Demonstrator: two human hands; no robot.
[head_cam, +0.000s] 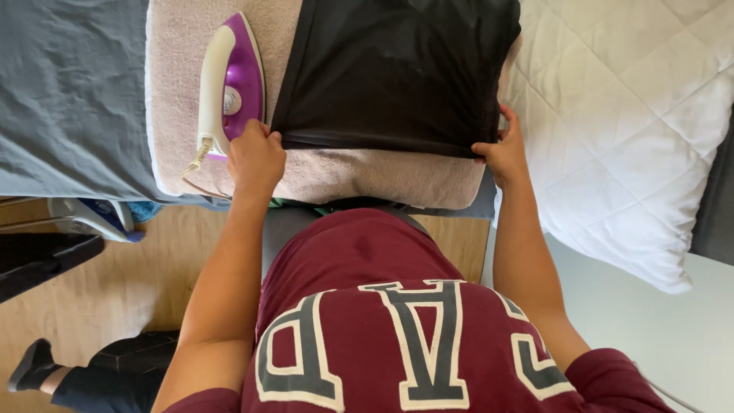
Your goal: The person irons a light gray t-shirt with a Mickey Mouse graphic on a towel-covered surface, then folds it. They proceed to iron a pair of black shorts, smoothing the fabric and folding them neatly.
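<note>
A black garment (397, 69) lies folded flat on a beige towel (367, 172) spread over the bed. My left hand (254, 157) pinches the garment's near left corner. At the near right corner my right hand (503, 151) grips the same hem. Both hands hold the edge taut along the towel. A purple and white iron (231, 84) rests flat on the towel just left of the garment, close above my left hand, with its cord trailing off the near edge.
A white quilted pillow (634, 130) lies to the right of the towel. Grey bedding (69, 92) covers the left side. Below is a wooden floor (115, 291); another person's leg in dark trousers and a black shoe (34, 363) shows at the lower left.
</note>
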